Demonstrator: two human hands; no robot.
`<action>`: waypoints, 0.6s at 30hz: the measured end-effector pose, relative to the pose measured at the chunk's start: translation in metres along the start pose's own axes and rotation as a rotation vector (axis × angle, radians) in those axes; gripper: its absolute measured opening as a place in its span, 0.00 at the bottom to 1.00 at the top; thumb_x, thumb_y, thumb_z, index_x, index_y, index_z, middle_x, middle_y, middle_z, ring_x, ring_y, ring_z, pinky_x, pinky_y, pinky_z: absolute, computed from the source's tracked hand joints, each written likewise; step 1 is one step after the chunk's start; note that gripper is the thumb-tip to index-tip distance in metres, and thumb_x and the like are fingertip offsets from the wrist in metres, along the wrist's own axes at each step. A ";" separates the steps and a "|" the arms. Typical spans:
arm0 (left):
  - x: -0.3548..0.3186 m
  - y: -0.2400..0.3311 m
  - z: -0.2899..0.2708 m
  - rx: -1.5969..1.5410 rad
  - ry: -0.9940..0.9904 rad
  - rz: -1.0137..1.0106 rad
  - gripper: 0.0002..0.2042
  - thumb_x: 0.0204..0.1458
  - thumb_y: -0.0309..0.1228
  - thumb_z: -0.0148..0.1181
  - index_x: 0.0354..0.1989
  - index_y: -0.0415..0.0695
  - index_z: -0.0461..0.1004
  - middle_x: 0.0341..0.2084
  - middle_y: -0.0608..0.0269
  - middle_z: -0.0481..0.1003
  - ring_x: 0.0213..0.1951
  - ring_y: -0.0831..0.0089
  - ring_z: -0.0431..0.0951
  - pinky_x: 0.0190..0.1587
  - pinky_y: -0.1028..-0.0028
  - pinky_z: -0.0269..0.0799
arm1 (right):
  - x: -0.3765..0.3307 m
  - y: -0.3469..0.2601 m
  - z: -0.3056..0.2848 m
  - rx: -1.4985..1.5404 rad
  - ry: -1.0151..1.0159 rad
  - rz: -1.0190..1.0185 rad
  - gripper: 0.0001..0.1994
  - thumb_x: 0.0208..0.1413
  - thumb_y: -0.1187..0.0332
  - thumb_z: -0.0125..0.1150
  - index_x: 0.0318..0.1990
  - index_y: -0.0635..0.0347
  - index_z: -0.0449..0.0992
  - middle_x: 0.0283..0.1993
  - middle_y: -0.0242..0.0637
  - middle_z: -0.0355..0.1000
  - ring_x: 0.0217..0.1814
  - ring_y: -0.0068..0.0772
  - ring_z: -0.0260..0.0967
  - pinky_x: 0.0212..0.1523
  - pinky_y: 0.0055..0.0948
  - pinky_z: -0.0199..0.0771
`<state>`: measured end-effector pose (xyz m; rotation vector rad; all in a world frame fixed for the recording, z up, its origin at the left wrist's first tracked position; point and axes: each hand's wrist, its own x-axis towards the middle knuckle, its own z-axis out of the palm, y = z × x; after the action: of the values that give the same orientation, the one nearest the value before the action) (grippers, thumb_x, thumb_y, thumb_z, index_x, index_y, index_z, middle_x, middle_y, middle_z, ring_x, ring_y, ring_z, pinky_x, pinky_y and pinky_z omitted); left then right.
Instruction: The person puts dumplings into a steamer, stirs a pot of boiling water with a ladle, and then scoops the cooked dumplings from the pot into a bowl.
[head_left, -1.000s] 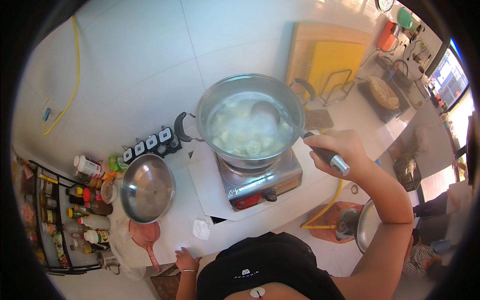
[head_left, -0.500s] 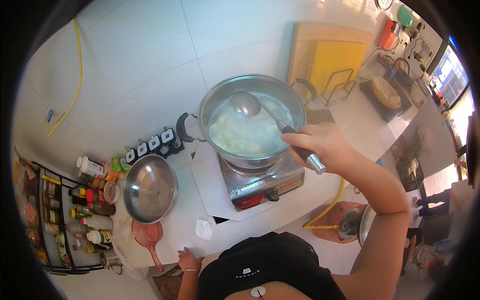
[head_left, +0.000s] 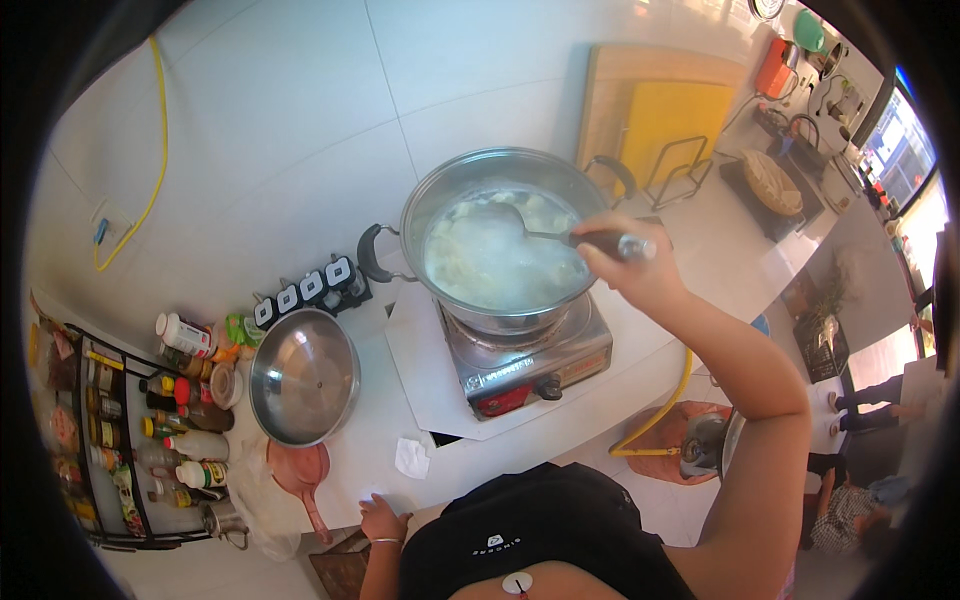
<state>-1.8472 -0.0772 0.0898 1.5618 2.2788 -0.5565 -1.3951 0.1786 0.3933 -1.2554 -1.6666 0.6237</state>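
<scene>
My right hand (head_left: 636, 268) is closed around the dark handle of a metal ladle (head_left: 606, 243). The ladle's bowl dips into cloudy, steaming liquid (head_left: 500, 265) with pale pieces in it; steam blurs what they are. A wide steel pot (head_left: 505, 319) with two black side handles contains the liquid. Under the pot is a portable gas stove (head_left: 530, 368) on the white counter. At the counter's front edge, my left hand (head_left: 382, 521) rests with its fingers apart and nothing in them, near a crumpled white tissue (head_left: 411, 457).
Left of the stove sit a steel bowl (head_left: 303, 378), a reddish pan-shaped scoop (head_left: 300, 475) and a black spice box set (head_left: 310, 293). A rack (head_left: 122, 400) of bottles stands farther left. Cutting boards (head_left: 675, 125) lean behind the pot. A yellow hose (head_left: 672, 425) hangs below the counter.
My right hand has moved up and tilted the ladle. Its bowl, raised over the pot before, is now down in the liquid. The left hand stays at the counter edge.
</scene>
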 end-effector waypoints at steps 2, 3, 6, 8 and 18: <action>-0.002 -0.001 0.000 -0.003 -0.004 -0.005 0.47 0.33 0.49 0.70 0.60 0.35 0.56 0.55 0.27 0.58 0.52 0.44 0.68 0.49 0.62 0.71 | 0.003 -0.007 -0.003 0.198 0.051 0.274 0.07 0.50 0.74 0.60 0.37 0.62 0.75 0.28 0.32 0.73 0.25 0.18 0.68 0.21 0.18 0.67; -0.001 -0.001 0.000 -0.005 -0.007 -0.003 0.47 0.33 0.49 0.71 0.60 0.35 0.56 0.55 0.27 0.58 0.52 0.44 0.68 0.49 0.62 0.71 | 0.004 -0.006 -0.005 0.237 0.074 0.282 0.07 0.50 0.74 0.60 0.37 0.63 0.75 0.28 0.32 0.73 0.24 0.18 0.68 0.19 0.17 0.65; 0.000 -0.001 0.000 -0.004 0.003 0.002 0.47 0.33 0.49 0.71 0.60 0.34 0.57 0.55 0.27 0.58 0.52 0.44 0.69 0.48 0.62 0.71 | 0.004 0.005 -0.015 0.332 0.159 0.296 0.07 0.51 0.74 0.59 0.37 0.66 0.74 0.27 0.34 0.71 0.21 0.18 0.66 0.15 0.16 0.62; 0.000 -0.002 0.000 0.002 0.007 0.006 0.47 0.33 0.50 0.71 0.60 0.34 0.57 0.55 0.26 0.58 0.52 0.44 0.69 0.48 0.62 0.71 | -0.001 0.007 -0.021 0.360 0.211 0.281 0.07 0.51 0.74 0.58 0.37 0.66 0.74 0.27 0.35 0.72 0.21 0.19 0.66 0.15 0.16 0.62; 0.005 -0.006 0.008 0.030 0.002 0.010 0.48 0.33 0.52 0.70 0.60 0.34 0.57 0.54 0.26 0.59 0.50 0.45 0.70 0.48 0.62 0.71 | -0.024 -0.003 -0.046 0.376 0.318 0.328 0.08 0.51 0.73 0.58 0.39 0.64 0.75 0.23 0.36 0.71 0.15 0.19 0.62 0.14 0.16 0.58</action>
<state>-1.8541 -0.0793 0.0811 1.5879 2.2725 -0.5891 -1.3542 0.1490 0.4074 -1.2776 -1.0335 0.8412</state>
